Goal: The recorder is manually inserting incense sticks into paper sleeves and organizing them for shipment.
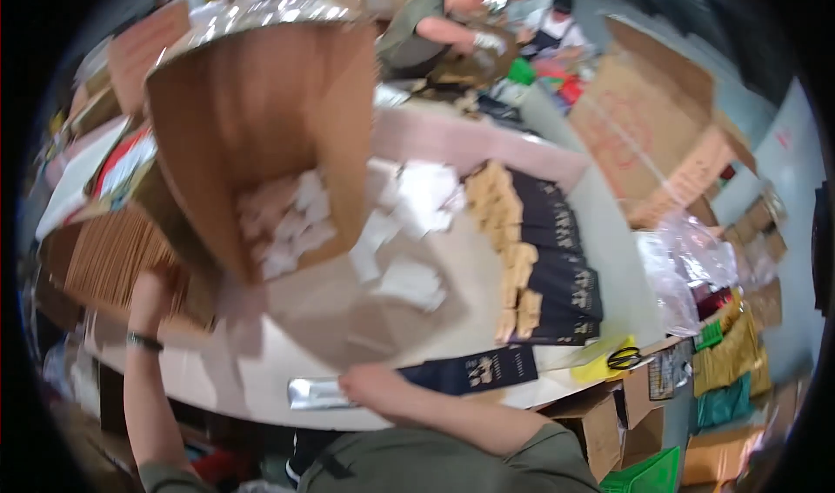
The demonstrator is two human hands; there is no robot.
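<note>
My left hand (155, 291) reaches into an opened carton at the left, among a tight row of thin brown sheets or flat packs (109, 254). Its fingers are blurred and partly hidden there. At the table's near edge my right hand (372, 384) is closed on the end of a flat, shiny silver piece (311, 394); its exact kind I cannot make out. Just right of that hand, partly behind my forearm, lies a dark blue printed packet (487, 369). Several similar dark packets (552, 258) lie overlapped on the right of the table, their left ends tan (513, 258).
A large cardboard box (261, 110) lies on its side, white scraps (300, 223) inside. More white pieces (413, 284) lie on the table (313, 336). Black-handled scissors (624, 358) rest on something yellow at right. Another carton (644, 119) stands behind; people (426, 32) work beyond.
</note>
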